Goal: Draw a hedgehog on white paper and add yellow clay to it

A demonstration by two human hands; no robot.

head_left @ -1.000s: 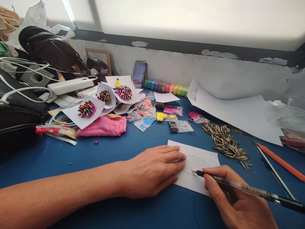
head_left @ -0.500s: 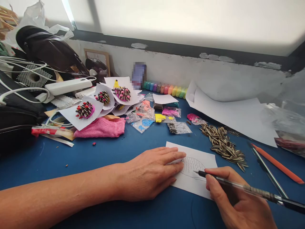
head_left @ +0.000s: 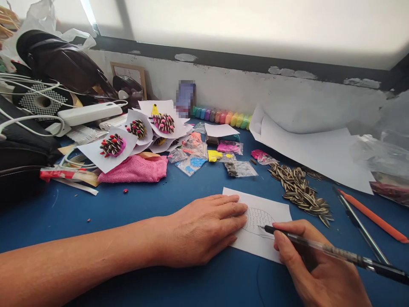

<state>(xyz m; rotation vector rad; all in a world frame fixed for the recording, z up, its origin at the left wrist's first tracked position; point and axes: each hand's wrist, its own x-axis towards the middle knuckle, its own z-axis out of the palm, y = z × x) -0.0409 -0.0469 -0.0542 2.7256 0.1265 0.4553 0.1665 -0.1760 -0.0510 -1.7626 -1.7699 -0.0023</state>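
A small sheet of white paper [head_left: 271, 204] lies on the blue table, bearing a rounded outline filled with short wavy pen marks. My left hand [head_left: 207, 228] rests flat across its left part, fingers stretched out, covering some of the drawing. My right hand [head_left: 316, 260] grips a black and clear pen [head_left: 338, 253] between thumb and fingers. The pen's tip meets the paper inside the outline, near its lower middle. Just beyond the sheet, to the right, is a pile of striped sunflower seeds [head_left: 303, 192].
Several paper pieces with seed-covered clay figures [head_left: 162, 123] sit at the left on a pink towel [head_left: 134, 169]. Bagged coloured clay [head_left: 191, 164] lies mid-table. Large white sheets [head_left: 306, 145], an orange clay tool [head_left: 373, 215] and another pen [head_left: 364, 228] are at the right.
The pen tip has shifted slightly left within the outline, my right hand moving with it. My left hand stays on the sheet. The view has shifted a little.
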